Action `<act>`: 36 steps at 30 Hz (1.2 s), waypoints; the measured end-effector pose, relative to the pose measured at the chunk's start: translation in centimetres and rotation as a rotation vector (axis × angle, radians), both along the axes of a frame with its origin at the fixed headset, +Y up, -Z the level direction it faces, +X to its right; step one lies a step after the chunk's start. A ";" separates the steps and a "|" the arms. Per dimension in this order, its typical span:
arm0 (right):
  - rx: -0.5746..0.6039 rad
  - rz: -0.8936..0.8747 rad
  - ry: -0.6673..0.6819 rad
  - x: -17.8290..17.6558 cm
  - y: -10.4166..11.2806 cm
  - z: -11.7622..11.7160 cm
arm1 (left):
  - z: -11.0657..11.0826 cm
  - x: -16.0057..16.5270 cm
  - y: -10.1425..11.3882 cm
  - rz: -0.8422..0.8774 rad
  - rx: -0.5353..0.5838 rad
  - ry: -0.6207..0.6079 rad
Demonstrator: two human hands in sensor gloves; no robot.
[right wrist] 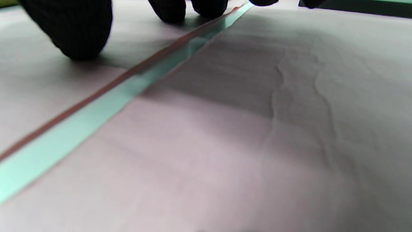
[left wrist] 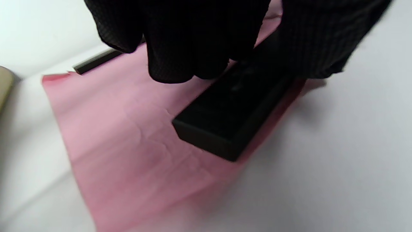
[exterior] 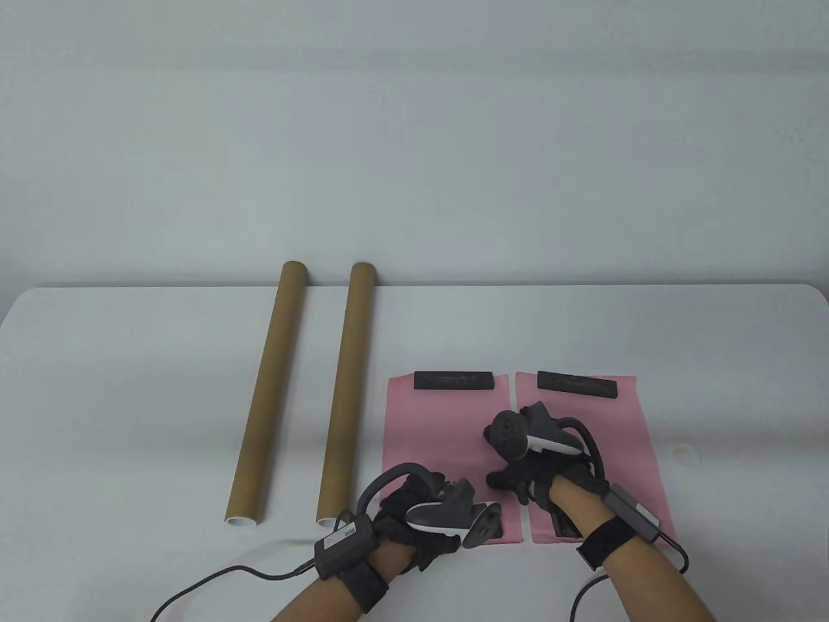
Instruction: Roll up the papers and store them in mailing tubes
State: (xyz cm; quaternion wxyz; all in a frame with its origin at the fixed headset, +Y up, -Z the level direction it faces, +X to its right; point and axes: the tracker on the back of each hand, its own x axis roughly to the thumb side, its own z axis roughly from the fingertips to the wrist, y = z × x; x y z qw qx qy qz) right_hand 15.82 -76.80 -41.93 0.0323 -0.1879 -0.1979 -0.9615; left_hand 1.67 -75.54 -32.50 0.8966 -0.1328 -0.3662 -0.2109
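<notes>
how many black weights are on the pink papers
3 visible: one on the left paper's far end, one on the right paper's far end, one under the left hand. Hands may hide more.

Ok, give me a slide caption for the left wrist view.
Gloved left hand grips a black bar weight on the near edge of a pink paper sheet.
</notes>
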 end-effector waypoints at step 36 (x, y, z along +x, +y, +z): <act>-0.010 0.011 -0.014 -0.2 -0.1 -0.3 | 4.9 -0.3 -0.4 0.035 0.088 -0.109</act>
